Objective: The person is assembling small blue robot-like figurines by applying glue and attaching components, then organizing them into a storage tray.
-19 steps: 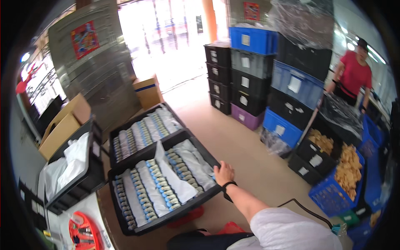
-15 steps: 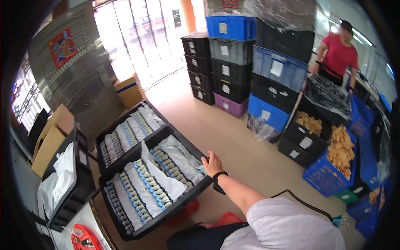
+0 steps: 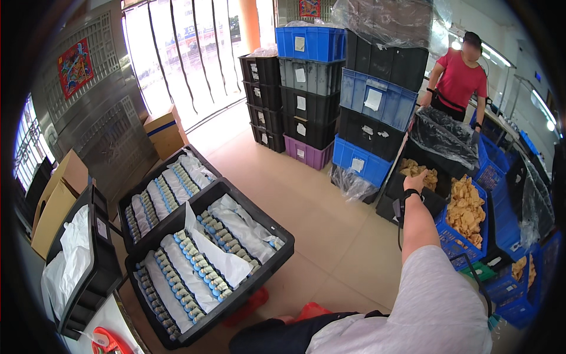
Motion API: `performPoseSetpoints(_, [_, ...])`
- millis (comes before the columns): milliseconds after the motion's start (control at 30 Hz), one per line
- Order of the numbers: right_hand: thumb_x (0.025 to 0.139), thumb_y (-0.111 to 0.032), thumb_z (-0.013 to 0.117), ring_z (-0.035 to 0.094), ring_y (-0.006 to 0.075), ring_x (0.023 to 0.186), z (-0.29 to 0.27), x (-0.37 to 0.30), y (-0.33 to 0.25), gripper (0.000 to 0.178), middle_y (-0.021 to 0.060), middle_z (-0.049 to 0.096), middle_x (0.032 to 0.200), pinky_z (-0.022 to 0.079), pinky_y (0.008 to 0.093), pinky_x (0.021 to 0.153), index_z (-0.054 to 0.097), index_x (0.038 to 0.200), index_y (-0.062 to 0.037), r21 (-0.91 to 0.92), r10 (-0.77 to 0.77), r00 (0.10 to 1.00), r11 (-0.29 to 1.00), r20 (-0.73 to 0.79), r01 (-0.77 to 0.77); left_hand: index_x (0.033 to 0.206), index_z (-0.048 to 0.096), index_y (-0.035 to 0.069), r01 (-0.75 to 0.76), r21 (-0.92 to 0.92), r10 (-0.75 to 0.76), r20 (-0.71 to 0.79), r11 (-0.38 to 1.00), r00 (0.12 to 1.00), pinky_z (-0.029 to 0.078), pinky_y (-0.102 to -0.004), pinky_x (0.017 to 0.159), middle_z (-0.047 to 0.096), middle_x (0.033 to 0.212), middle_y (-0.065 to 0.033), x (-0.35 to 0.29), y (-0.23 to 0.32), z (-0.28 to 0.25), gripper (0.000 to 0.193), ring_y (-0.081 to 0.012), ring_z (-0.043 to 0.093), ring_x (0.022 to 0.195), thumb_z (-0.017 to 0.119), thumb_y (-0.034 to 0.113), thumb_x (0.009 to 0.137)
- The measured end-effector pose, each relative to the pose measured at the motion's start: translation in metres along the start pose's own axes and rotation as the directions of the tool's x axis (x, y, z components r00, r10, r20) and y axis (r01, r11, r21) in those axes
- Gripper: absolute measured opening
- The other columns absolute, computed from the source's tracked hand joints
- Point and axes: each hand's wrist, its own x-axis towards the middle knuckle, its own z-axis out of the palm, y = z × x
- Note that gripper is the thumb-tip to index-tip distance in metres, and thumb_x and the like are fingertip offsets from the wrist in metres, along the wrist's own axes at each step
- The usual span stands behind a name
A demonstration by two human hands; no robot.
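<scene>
My right hand (image 3: 416, 181), with a dark band at the wrist, reaches out to the right at a black crate (image 3: 423, 203) of tan, irregular pieces (image 3: 429, 174). Its fingers look stretched out, with nothing visible in them; whether they touch the crate or the pieces I cannot tell. Beside it stands a blue basket (image 3: 454, 239) heaped with similar tan pieces (image 3: 466, 215). At the left, a black crate (image 3: 282, 251) holds rows of small blue-and-beige rounded pieces (image 3: 200, 259) between white sheets (image 3: 187, 277). My left hand is out of view.
Another black crate (image 3: 125, 227) with similar rows lies behind. Stacked crates (image 3: 377, 97) stand ahead. A person in a red shirt (image 3: 463, 82) is at the far right by a plastic-covered crate (image 3: 445, 138). Cardboard boxes (image 3: 167, 131) and a tilted black crate (image 3: 97, 265) are at the left.
My right hand has left the near corner of the black crate with the rows and swung right to the crate of tan pieces. My view has turned slightly right.
</scene>
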Motion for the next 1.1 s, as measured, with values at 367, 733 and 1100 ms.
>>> performPoseSetpoints(367, [0.08,-0.033,0.047,0.044,0.0399,0.109,0.148,-0.226,0.006,0.058,0.028,0.046,0.116,0.034,0.043,0.094,0.033,0.125,0.0,0.096,-0.255,0.659,0.959,0.707,0.268,0.097,0.058,-0.003,-0.014,-0.034,0.014,0.001,0.999,1.0,0.044,-0.039,0.075,0.059,0.091,-0.0182,-0.002,0.004,-0.004,0.021,-0.0322,0.056,0.083,0.046,0.012,0.089])
performPoseSetpoints(733, [0.086,-0.05,0.027,0.045,0.0318,0.108,0.125,-0.345,-0.037,0.054,0.0147,0.051,0.114,0.031,0.0487,0.091,0.045,0.116,-0.008,-0.1,-0.036,0.625,0.978,0.78,0.181,0.096,0.058,-0.003,-0.039,0.074,0.037,0.028,0.997,0.999,0.043,-0.0392,0.076,0.059,0.09,-0.018,-0.002,0.009,0.003,0.02,-0.0322,0.055,0.084,0.046,0.011,0.089])
performPoseSetpoints(1100, [0.081,-0.028,0.036,0.057,0.0347,0.092,0.119,-0.346,-0.029,0.038,0.0208,0.06,0.096,0.045,0.0431,0.081,0.062,0.089,-0.0009,-0.067,-0.127,0.658,0.963,0.742,0.262,0.094,0.059,-0.001,-0.041,0.121,0.046,-0.041,0.992,0.998,0.044,-0.0391,0.071,0.059,0.087,-0.0171,-0.002,0.007,0.009,0.02,-0.0322,0.055,0.079,0.047,0.013,0.089])
